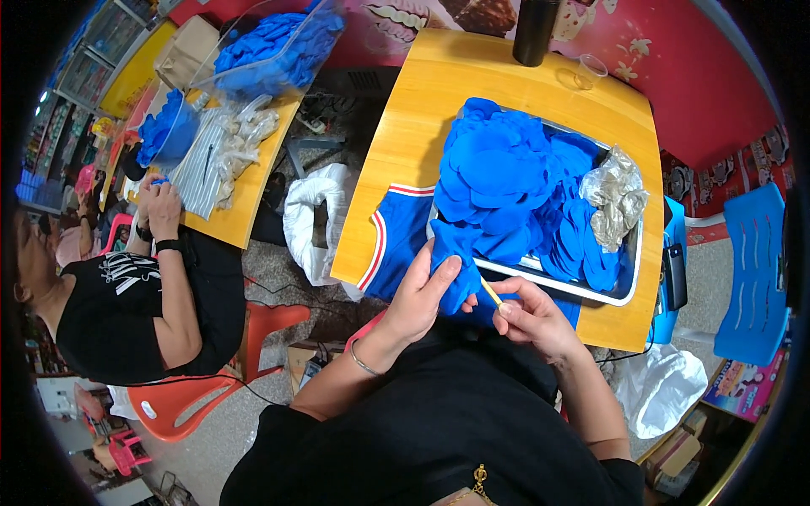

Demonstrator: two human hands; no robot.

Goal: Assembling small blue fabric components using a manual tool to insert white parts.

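Note:
Pinched between the thumb and fingers of my left hand (415, 293) is a bunched blue cloth piece (456, 260). My right hand (537, 317) grips a thin yellowish stick (490, 293), its far end against the cloth. Both hands are over the near edge of a metal tray (623, 298). The tray holds a heap of flat, rounded blue pieces (498, 173) and a crumpled, see-through plastic bag (620, 190) on its right side. Partly under the tray lies a blue garment (395, 236) with red and white trim. What the stick's tip touches is hidden by the cloth.
A black bottle (533, 34) and a clear cup (590, 71) stand at the back of the wooden table (412, 110). At left, a co-worker (135, 312) sits by another table. Blue chair (751, 270) at right; white sack (302, 211) between the tables.

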